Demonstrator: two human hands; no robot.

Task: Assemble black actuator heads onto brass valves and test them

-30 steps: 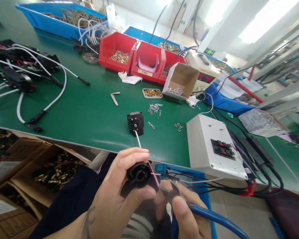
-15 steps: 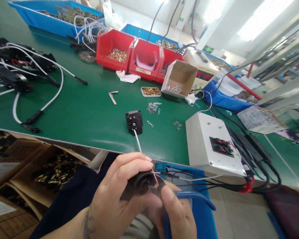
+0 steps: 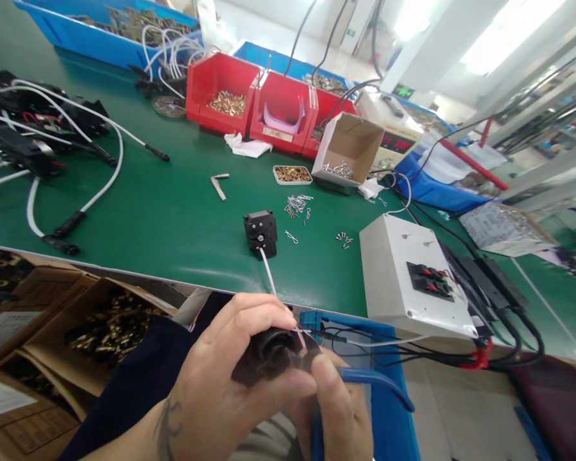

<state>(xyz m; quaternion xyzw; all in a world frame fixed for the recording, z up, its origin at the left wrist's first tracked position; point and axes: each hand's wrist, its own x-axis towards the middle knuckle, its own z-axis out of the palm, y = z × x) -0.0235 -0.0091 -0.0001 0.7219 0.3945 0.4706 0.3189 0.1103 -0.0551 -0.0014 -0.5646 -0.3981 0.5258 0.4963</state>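
My left hand (image 3: 225, 384) is wrapped round a round black plastic connector (image 3: 269, 351), held low in front of the table edge. My right hand (image 3: 338, 403) pinches a blue-handled tool (image 3: 365, 379) against the connector's right side. Thin red and white wires (image 3: 299, 333) come out of the connector. A white wire (image 3: 267, 272) runs from it up to a small black block (image 3: 260, 234) standing on the green table (image 3: 173, 218).
A white box with red and black terminals (image 3: 413, 282) sits right of the hands, black cables trailing off. Loose metal pins (image 3: 296, 206), a tray of brass parts (image 3: 292, 174), a cardboard box (image 3: 348, 159) and red bins (image 3: 249, 105) lie behind. White cables (image 3: 91, 160) lie left; cartons of brass parts (image 3: 100, 326) stand below.
The connector has turned in my left hand so its open face no longer shows. My right hand has closed in against it, and the blue handle now curves down behind it.
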